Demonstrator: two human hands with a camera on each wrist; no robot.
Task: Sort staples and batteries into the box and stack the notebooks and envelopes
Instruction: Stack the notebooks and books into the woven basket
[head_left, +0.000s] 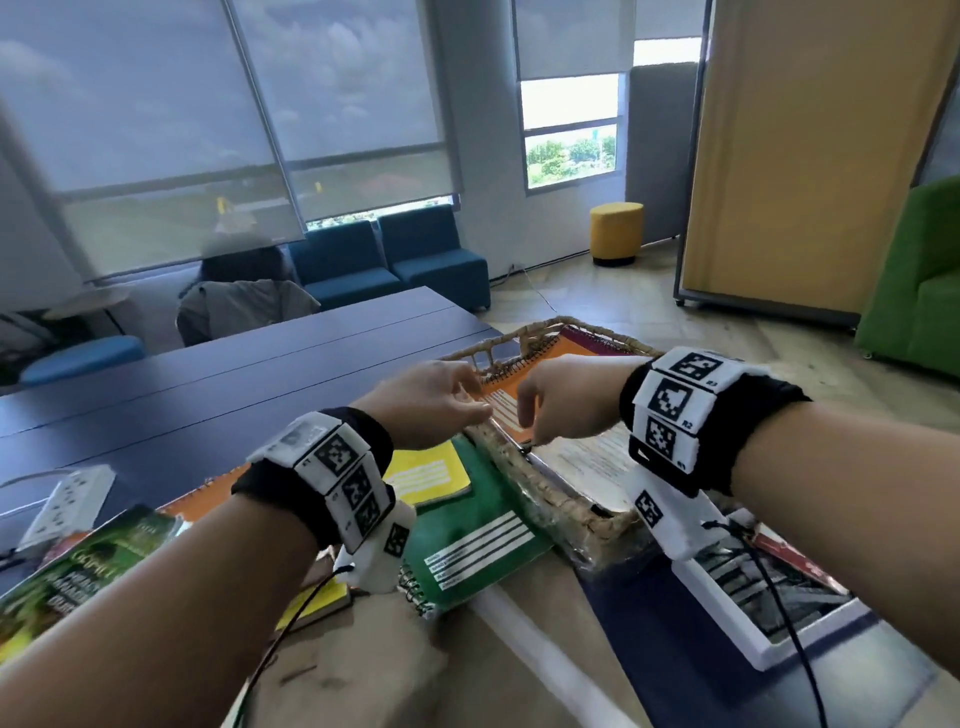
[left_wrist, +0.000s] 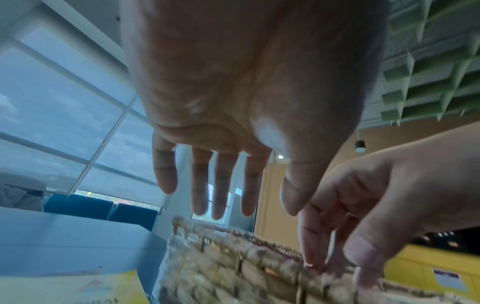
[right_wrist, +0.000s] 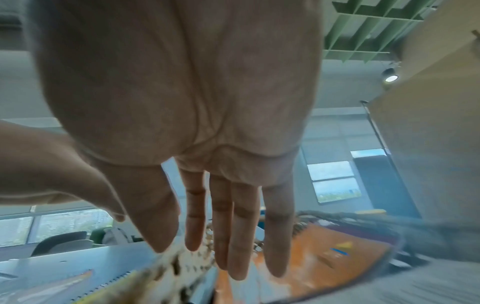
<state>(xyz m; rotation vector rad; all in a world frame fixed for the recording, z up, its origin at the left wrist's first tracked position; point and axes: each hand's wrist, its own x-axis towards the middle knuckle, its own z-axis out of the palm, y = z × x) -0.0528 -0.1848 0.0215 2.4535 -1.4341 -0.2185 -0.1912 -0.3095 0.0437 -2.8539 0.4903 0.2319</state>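
Both hands hover over the near left rim of a wicker basket (head_left: 519, 470) (left_wrist: 221, 267) (right_wrist: 176, 265). My left hand (head_left: 478, 397) (left_wrist: 252, 211) has relaxed, spread fingers and holds nothing. My right hand (head_left: 527, 431) (right_wrist: 197, 246) points straight fingers down at the rim, also empty. In the basket lie an orange spiral notebook (head_left: 501, 410) (right_wrist: 324, 257) and a white printed sheet or envelope (head_left: 587, 462). Left of the basket lie a green spiral notebook (head_left: 467, 535) and a yellow notebook (head_left: 426, 473). A white box (head_left: 727, 618) with grey staple strips stands at the lower right.
On the dark blue table (head_left: 208, 389), a white power strip (head_left: 62, 499) and a green-covered book (head_left: 78, 571) lie at the left. Another orange notebook (head_left: 208, 499) shows under my left wrist. A person sits at the table's far end.
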